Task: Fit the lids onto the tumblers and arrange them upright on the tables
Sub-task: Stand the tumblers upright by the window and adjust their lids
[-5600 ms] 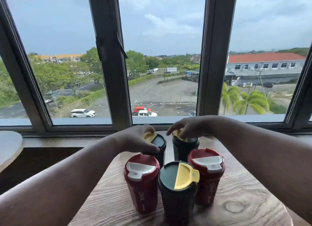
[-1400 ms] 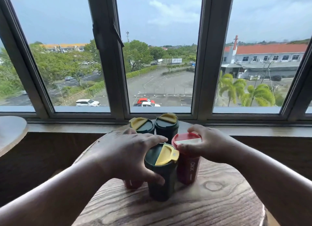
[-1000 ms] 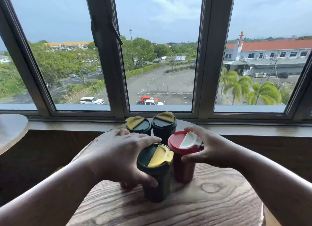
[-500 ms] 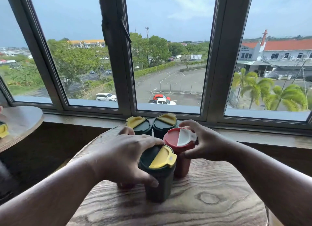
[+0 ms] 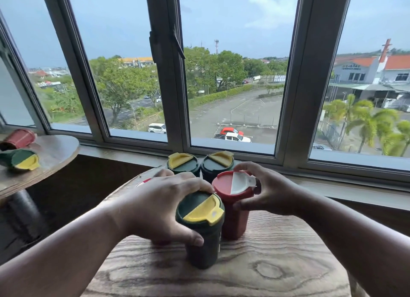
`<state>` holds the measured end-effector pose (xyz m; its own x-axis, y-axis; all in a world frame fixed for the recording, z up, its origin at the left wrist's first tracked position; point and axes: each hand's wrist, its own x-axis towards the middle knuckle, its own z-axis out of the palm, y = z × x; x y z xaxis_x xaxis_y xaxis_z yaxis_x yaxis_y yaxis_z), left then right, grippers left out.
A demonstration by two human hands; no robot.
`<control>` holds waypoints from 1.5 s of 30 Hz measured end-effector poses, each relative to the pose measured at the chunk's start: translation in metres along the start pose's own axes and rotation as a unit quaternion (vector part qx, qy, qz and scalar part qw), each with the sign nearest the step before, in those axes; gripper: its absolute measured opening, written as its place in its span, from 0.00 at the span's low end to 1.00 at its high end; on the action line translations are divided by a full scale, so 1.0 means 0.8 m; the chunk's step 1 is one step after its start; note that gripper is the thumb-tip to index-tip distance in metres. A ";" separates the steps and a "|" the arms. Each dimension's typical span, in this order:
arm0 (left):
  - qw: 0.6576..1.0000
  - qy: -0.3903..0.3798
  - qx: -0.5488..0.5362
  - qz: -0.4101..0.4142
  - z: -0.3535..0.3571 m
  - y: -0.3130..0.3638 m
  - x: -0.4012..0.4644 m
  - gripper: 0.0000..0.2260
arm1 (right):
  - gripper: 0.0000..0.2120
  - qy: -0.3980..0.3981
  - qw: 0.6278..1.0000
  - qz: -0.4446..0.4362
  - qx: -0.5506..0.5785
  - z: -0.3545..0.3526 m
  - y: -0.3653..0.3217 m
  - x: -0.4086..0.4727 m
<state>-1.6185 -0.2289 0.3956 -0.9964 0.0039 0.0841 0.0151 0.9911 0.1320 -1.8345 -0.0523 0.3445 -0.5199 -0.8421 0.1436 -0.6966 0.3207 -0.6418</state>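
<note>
Several lidded tumblers stand upright in a cluster on the round wooden table [image 5: 277, 265]. The near green tumbler [image 5: 199, 217] has a yellow-flap lid. A red tumbler [image 5: 230, 186] with a white flap stands right of it. Two more green tumblers [image 5: 182, 163] [image 5: 218, 162] stand behind. My left hand [image 5: 159, 205] covers a second red tumbler [image 5: 144, 181], which is almost fully hidden; its thumb and forefinger press against the near green tumbler. My right hand [image 5: 270, 192] grips the lid of the right red tumbler.
A second round table [image 5: 57, 150] at the left holds a red tumbler [image 5: 20, 138] and a lidded green tumbler [image 5: 21, 160], both lying on their sides. A dark gap separates the tables. The window sill [image 5: 332, 186] runs close behind.
My right hand has turned the red lid, so its white flap now points right. My view has swung left, bringing the side table and its two lying tumblers into sight. Both hands stay put.
</note>
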 end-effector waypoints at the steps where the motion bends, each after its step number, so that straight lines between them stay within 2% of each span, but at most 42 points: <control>1: 1.000 0.000 -0.012 0.002 -0.001 0.001 0.000 0.38 | 0.45 -0.007 1.000 -0.006 -0.005 -0.001 0.001 0.001; 4: 0.999 -0.010 -0.042 0.001 -0.004 0.003 0.001 0.37 | 0.48 -0.018 1.000 -0.008 0.015 -0.005 0.008 0.002; 8: 0.997 -0.029 -0.064 -0.015 -0.005 0.006 0.000 0.38 | 0.37 -0.040 0.997 -0.044 -0.038 -0.010 0.006 0.005; 10: 0.998 -0.022 -0.058 -0.029 -0.001 0.007 0.000 0.43 | 0.40 -0.045 0.997 -0.044 -0.036 -0.010 0.007 0.003; 12: 0.997 -0.006 -0.047 -0.057 0.004 0.011 -0.002 0.45 | 0.47 -0.048 0.998 -0.028 0.018 -0.007 0.009 -0.001; 14: 0.996 0.004 -0.053 -0.066 0.007 0.014 -0.003 0.44 | 0.49 -0.059 0.995 -0.021 0.074 -0.002 0.011 -0.004; 16: 0.996 0.006 -0.057 -0.063 0.006 0.016 -0.004 0.43 | 0.46 -0.059 0.993 -0.025 0.098 0.000 0.010 -0.005; 23: 0.996 -0.034 -0.067 -0.048 0.002 0.011 0.000 0.43 | 0.42 -0.059 0.989 -0.023 0.133 -0.001 0.008 -0.004; 31: 0.996 -0.009 -0.068 -0.063 0.005 0.016 0.002 0.38 | 0.43 -0.051 0.983 -0.007 0.174 0.006 0.007 -0.012; 37: 0.995 -0.015 -0.080 -0.055 0.003 0.011 0.004 0.35 | 0.40 -0.062 0.984 -0.010 0.165 0.002 0.003 -0.010; 45: 0.996 -0.007 -0.077 -0.036 0.004 0.010 0.001 0.36 | 0.37 -0.057 0.985 -0.005 0.164 0.001 0.001 -0.013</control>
<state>-1.6196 -0.2206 0.3937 -0.9965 -0.0639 0.0547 -0.0456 0.9570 0.2864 -1.8291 -0.0435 0.3420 -0.4428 -0.8932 0.0778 -0.4944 0.1708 -0.8523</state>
